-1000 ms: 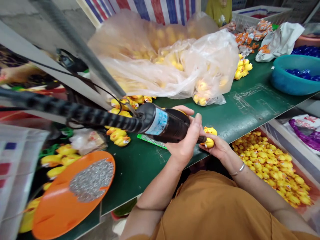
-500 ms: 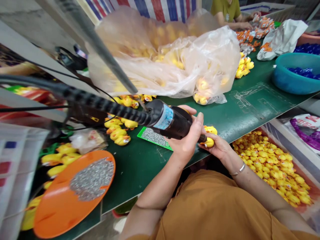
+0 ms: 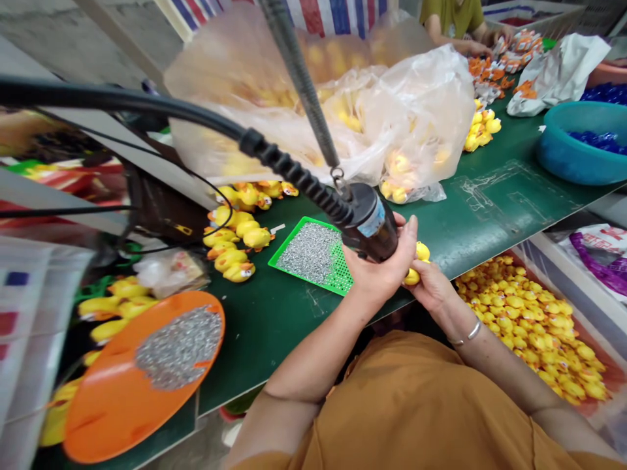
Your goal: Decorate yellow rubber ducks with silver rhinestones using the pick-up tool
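My left hand (image 3: 385, 271) is wrapped round the black body of an electric screwdriver (image 3: 368, 219), which hangs from a spring (image 3: 313, 98) and trails a thick black cable. The screwdriver's tip is hidden behind my left hand. At the table's front edge my right hand (image 3: 434, 287) grips a small yellow toy duck (image 3: 422, 251), close beside the left hand. My fingers cover part of the duck. Left of the screwdriver lies a green perforated tray (image 3: 337, 277) with small metal screws (image 3: 308, 251) heaped in it.
An orange dish (image 3: 108, 405) of screws sits at the left. Yellow ducks (image 3: 232, 261) lie behind it. A clear plastic bag (image 3: 313, 143) of ducks fills the back. At right stand a teal bowl (image 3: 568, 143) and a bin of ducks (image 3: 533, 326). A co-worker (image 3: 453, 23) sits beyond.
The screwdriver has swung more upright, its top end moving right with the spring and cable. My left hand has shifted slightly right and up. More of the green tray shows.
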`<state>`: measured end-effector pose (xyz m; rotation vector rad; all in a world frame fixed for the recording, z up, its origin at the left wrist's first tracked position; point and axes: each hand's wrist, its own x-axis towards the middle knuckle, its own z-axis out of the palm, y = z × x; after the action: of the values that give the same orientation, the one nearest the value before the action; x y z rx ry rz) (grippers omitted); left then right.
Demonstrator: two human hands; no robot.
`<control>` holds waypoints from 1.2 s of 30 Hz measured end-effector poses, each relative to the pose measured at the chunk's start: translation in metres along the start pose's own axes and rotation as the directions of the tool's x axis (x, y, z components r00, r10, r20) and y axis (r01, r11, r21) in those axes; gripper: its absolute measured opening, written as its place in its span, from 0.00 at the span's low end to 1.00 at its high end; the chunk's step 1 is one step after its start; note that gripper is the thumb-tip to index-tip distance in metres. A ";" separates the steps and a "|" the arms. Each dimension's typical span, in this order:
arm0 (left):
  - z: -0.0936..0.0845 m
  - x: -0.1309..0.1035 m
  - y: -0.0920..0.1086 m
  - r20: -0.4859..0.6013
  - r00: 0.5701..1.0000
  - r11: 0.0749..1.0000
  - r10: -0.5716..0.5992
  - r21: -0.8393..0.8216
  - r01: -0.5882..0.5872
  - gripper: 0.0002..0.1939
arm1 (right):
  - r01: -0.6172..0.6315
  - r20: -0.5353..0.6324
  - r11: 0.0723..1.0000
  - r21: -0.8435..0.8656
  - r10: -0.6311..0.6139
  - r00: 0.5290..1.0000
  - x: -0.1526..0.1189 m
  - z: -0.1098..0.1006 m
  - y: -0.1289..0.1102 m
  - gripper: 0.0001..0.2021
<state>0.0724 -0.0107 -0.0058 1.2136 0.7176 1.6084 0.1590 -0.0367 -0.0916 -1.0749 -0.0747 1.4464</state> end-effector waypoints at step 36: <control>-0.067 0.012 -0.009 -0.152 0.988 0.986 0.022 0.166 0.004 0.12 | -0.132 0.147 0.969 -0.208 0.164 0.975 -0.006 -0.011 0.007 0.19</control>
<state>0.0123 0.0093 -0.0311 1.2209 0.9609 1.6892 0.1590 -0.0495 -0.0989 -1.1387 -0.2641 1.6890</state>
